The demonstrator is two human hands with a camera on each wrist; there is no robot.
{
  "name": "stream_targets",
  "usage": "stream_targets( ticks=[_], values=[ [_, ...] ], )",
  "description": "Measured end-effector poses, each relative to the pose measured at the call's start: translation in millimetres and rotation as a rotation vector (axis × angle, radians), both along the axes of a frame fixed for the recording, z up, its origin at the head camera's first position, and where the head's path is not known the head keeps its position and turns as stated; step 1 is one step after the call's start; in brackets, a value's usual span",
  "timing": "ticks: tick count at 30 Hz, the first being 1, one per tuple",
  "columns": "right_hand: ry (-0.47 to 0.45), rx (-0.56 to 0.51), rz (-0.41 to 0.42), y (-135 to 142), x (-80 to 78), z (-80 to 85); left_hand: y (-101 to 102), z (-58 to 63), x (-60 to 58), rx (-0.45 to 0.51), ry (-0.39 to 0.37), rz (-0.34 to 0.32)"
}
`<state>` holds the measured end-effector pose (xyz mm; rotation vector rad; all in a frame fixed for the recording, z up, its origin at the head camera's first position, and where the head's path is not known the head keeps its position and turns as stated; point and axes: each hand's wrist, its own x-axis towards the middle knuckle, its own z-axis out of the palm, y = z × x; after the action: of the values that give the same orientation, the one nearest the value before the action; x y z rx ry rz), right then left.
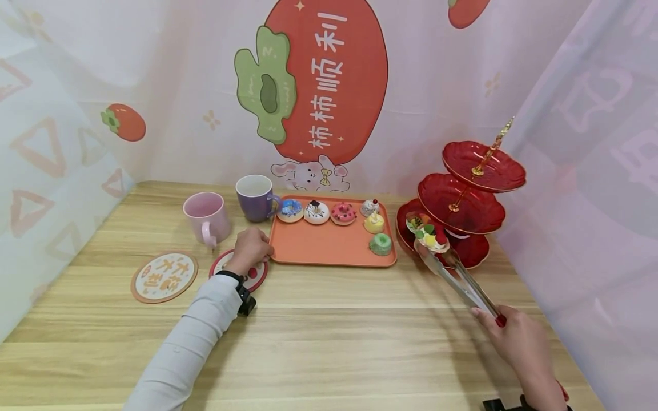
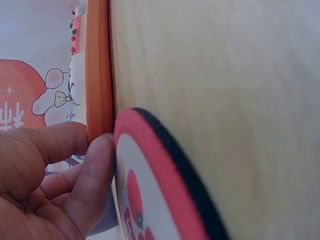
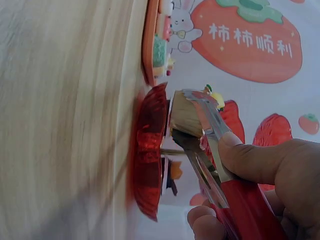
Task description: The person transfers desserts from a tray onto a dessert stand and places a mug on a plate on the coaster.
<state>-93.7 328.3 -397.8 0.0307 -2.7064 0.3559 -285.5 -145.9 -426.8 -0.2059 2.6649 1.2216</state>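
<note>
Gripping tongs [image 1: 456, 285] around fruit tart [image 1: 430, 235]

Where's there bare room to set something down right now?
The tray is bare in front of the donuts, left of the green cake. The table is bare before the tray, between the left sleeve and right hand. Crowded: the lowest tier, near the tart in the tongs, and around the left hand, mugs and coaster.
</note>
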Motion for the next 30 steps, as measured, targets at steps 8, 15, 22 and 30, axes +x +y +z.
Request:
stream_targets(
  ticks=[8, 15, 22, 30],
  values=[
    [-0.023, 0.020, -0.051, 14.7, 2.9, -1.6, 0.8, -0.4, 0.8, 0.008, 0.000, 0.012],
    [-0.053, 0.019, -0.106, 22.8, 0.5, -0.2, 0.7, -0.2, 1.3, 0.000, 0.012, 0.006],
    [-0.150, 0.016, -0.130, 26.8, -6.9, 6.6, 0.7, -0.3, 1.9, 0.003, 0.006, 0.006],
    [-0.170, 0.026, -0.119, 26.3, -16.5, 6.6, 0.8, -0.6, 1.6, -0.002, 0.011, 0.005]
  ],
)
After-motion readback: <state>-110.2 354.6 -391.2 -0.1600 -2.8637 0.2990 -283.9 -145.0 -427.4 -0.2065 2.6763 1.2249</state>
